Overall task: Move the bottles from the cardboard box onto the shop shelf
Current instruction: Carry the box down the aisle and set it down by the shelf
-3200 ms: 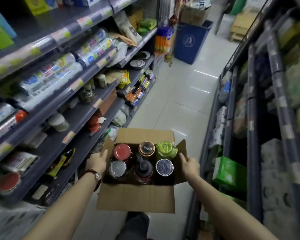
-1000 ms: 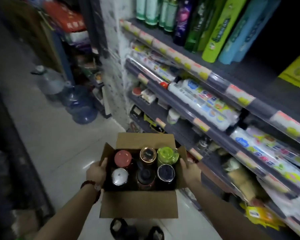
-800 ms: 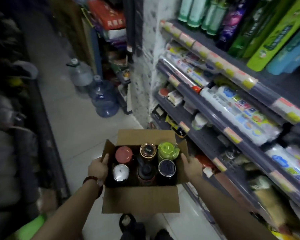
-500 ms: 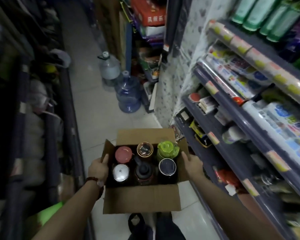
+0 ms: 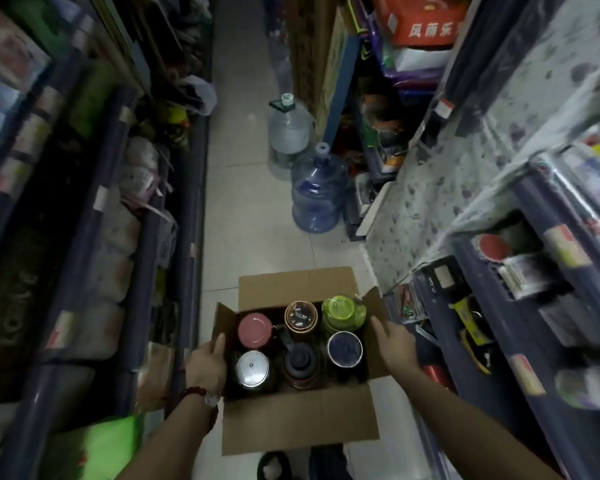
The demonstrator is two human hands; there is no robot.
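View swung down aisle; tiled floor (image 5: 253, 216), shelves (image 5: 492, 341) flanking.

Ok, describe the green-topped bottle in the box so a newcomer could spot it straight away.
Find the open cardboard box held between the left hand and right hand in the aisle. Six bottles stand inside, in two rows of three. The green-topped bottle is in the far row at the right end, next to the right hand; it is the only bright lime-green lid among pink, brown, silver, black and dark blue ones.
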